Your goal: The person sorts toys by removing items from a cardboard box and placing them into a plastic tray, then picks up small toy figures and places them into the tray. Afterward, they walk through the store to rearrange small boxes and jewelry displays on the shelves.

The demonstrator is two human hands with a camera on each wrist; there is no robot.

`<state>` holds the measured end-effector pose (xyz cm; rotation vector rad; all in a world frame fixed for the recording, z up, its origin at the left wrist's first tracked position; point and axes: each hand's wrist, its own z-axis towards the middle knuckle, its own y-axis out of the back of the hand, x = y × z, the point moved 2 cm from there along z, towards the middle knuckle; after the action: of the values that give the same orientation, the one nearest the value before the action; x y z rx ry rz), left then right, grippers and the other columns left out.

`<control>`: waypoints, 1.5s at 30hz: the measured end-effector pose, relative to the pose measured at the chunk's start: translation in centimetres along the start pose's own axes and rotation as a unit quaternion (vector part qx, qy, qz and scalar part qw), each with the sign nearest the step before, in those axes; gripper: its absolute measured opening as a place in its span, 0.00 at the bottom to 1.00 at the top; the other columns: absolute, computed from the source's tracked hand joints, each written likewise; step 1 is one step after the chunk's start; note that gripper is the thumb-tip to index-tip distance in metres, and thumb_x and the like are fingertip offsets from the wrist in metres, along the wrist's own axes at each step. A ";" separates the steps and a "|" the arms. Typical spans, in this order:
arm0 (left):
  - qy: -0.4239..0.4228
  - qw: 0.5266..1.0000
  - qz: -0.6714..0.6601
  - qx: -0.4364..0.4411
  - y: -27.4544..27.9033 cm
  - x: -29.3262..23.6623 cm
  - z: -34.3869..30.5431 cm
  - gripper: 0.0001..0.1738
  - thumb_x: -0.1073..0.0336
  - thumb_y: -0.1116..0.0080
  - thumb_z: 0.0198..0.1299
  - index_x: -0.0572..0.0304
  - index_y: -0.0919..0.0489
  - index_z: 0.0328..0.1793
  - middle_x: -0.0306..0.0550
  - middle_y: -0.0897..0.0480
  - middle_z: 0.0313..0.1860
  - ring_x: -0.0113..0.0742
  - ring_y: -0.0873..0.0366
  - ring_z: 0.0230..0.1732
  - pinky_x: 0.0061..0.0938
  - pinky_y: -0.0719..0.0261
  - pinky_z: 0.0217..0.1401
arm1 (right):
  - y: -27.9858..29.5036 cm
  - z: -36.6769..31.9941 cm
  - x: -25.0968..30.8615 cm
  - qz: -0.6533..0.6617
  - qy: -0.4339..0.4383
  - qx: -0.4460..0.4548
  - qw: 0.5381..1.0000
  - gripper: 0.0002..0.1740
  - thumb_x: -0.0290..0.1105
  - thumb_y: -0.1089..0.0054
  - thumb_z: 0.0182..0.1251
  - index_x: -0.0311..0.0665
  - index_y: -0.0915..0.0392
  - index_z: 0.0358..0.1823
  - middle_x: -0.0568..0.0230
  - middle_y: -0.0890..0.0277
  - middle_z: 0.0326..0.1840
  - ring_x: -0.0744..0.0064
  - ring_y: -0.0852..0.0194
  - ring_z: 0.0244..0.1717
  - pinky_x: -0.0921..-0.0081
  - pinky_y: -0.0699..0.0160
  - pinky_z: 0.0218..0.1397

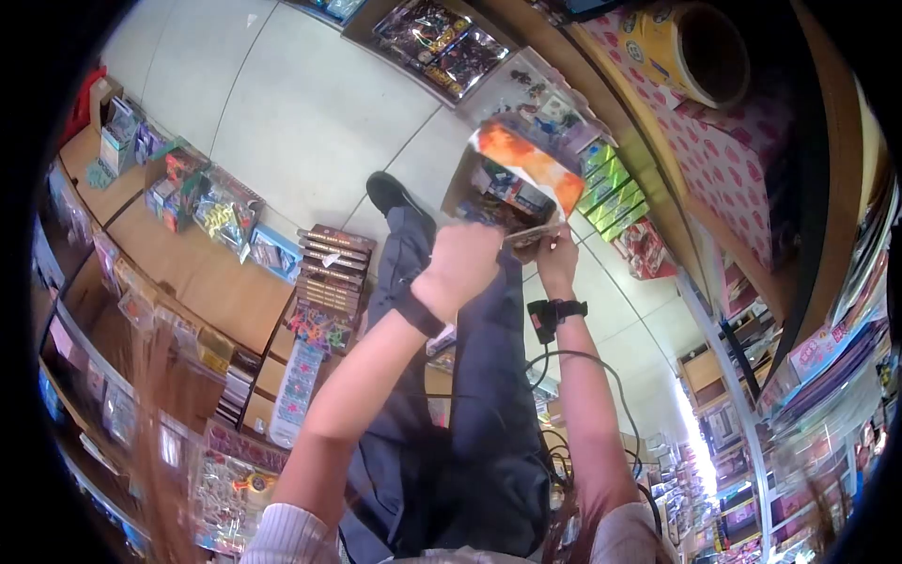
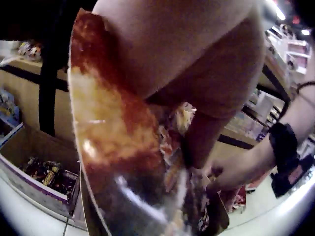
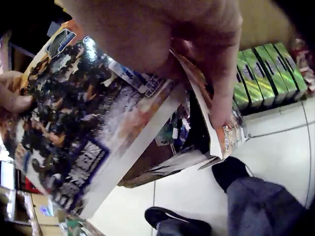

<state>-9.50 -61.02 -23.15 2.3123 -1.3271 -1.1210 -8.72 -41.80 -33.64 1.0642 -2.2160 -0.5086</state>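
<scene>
Both hands hold a printed cardboard box (image 1: 470, 177) in front of the knees, with shiny packets (image 1: 512, 188) inside it. Its orange and white flap (image 1: 531, 155) stands raised; the right wrist view shows a dark printed picture on the broad panel (image 3: 64, 113). My left hand (image 1: 460, 268) is curled at the near left of the box, and its thumb (image 3: 17, 102) lies over the panel's edge in the right wrist view. My right hand (image 1: 559, 263) pinches the box's edge (image 3: 216, 132) between thumb and fingers. The left hand's fingertips are hidden in the head view.
Green boxes (image 1: 611, 193) stand in a row on the tiled floor to the right, beside a shelf. A stack of brown boxes (image 1: 331, 273) and wooden shelving (image 1: 225, 291) with goods are at left. A black cable (image 1: 615, 385) loops by the right forearm.
</scene>
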 end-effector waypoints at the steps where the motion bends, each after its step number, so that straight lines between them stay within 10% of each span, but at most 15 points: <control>1: 0.005 0.999 -0.049 0.010 -0.2 0.5 0.3 0.11 0.69 0.46 0.43 0.63 0.24 0.35 0.57 0.22 0.26 0.52 0.22 0.31 0.41 0.25 0.33 | 0.9 -0.1 1.2 -0.045 0.032 -0.007 0.998 0.18 0.25 0.54 0.59 0.34 0.36 0.52 0.44 0.24 0.29 0.44 0.24 0.33 0.57 0.26 0.36; 8: 0.001 0.980 -0.182 0.080 1.2 4.1 2.1 0.16 0.63 0.46 0.46 0.68 0.26 0.38 0.59 0.22 0.29 0.56 0.24 0.35 0.42 0.27 0.38 | 0.4 1.9 1.4 -0.121 0.037 0.078 0.989 0.21 0.27 0.52 0.56 0.36 0.35 0.53 0.43 0.24 0.30 0.44 0.25 0.35 0.56 0.25 0.40; 10: 0.069 0.951 -0.226 0.201 2.6 4.6 2.9 0.23 0.61 0.40 0.47 0.70 0.28 0.45 0.57 0.21 0.30 0.50 0.22 0.33 0.35 0.26 0.36 | -0.2 2.3 1.0 -0.175 0.044 0.119 0.976 0.22 0.27 0.51 0.55 0.39 0.35 0.55 0.42 0.25 0.32 0.44 0.25 0.37 0.55 0.26 0.42; 12: -0.053 0.978 -0.181 0.093 1.3 6.1 3.3 0.23 0.61 0.41 0.49 0.72 0.29 0.46 0.55 0.21 0.29 0.46 0.22 0.28 0.34 0.26 0.32 | -0.9 2.4 0.5 -0.164 0.041 0.113 0.979 0.22 0.27 0.51 0.55 0.41 0.33 0.54 0.41 0.25 0.33 0.44 0.25 0.38 0.55 0.26 0.42; 19: 0.005 0.942 -0.280 0.184 2.9 7.8 3.2 0.19 0.63 0.42 0.52 0.70 0.29 0.45 0.46 0.23 0.28 0.27 0.26 0.25 0.24 0.28 0.26 | -1.0 2.8 1.1 -0.126 0.097 0.110 0.981 0.15 0.26 0.51 0.54 0.41 0.28 0.45 0.43 0.25 0.29 0.42 0.26 0.35 0.54 0.27 0.39; 23: 0.016 0.926 -0.295 0.234 3.7 9.7 2.8 0.18 0.67 0.44 0.54 0.69 0.29 0.49 0.43 0.22 0.37 0.26 0.27 0.37 0.20 0.29 0.42 | 0.9 3.1 2.3 -0.078 0.163 0.143 0.973 0.16 0.30 0.44 0.50 0.42 0.26 0.44 0.47 0.24 0.30 0.47 0.25 0.36 0.60 0.25 0.38; 28: -0.022 0.809 -0.558 0.185 3.8 11.8 2.6 0.29 0.70 0.43 0.54 0.73 0.36 0.61 0.39 0.25 0.51 0.20 0.31 0.43 0.17 0.32 0.49 | 1.7 3.7 3.4 0.013 0.202 0.170 0.964 0.24 0.33 0.34 0.42 0.45 0.26 0.47 0.51 0.22 0.32 0.52 0.23 0.36 0.66 0.25 0.38; 34: 0.080 0.679 -0.730 0.016 3.4 14.3 3.2 0.29 0.54 0.52 0.61 0.72 0.35 0.61 0.51 0.26 0.53 0.36 0.26 0.48 0.25 0.27 0.51 | 2.4 3.2 5.1 -0.038 0.164 0.151 0.974 0.20 0.27 0.48 0.54 0.39 0.27 0.52 0.48 0.23 0.31 0.54 0.23 0.26 0.65 0.26 0.31; 37: -0.007 0.420 -0.900 0.114 2.3 16.1 4.2 0.28 0.53 0.62 0.66 0.70 0.38 0.63 0.52 0.25 0.49 0.33 0.24 0.45 0.24 0.23 0.47 | 2.7 2.3 6.0 0.031 0.204 0.129 0.970 0.19 0.24 0.50 0.54 0.37 0.27 0.51 0.46 0.23 0.30 0.58 0.24 0.23 0.70 0.27 0.28; 42: 0.122 0.513 -0.807 -0.266 2.8 16.2 3.3 0.21 0.62 0.63 0.64 0.70 0.39 0.58 0.61 0.31 0.58 0.45 0.26 0.51 0.32 0.26 0.54 | 2.4 1.9 6.7 0.032 0.223 0.126 0.966 0.19 0.22 0.51 0.54 0.35 0.27 0.50 0.45 0.24 0.31 0.59 0.24 0.22 0.71 0.27 0.28; 45: 0.149 0.540 -0.767 -0.314 1.3 16.6 2.0 0.20 0.69 0.61 0.62 0.69 0.40 0.59 0.63 0.34 0.58 0.47 0.26 0.50 0.32 0.21 0.46 | 2.3 1.2 7.4 0.026 0.168 0.186 0.968 0.19 0.22 0.51 0.54 0.35 0.27 0.50 0.45 0.24 0.30 0.59 0.23 0.25 0.70 0.26 0.30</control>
<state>-6.98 -75.06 -32.04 2.3671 1.4918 -0.9746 -14.37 -46.27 -30.48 1.1754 -2.0670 0.1176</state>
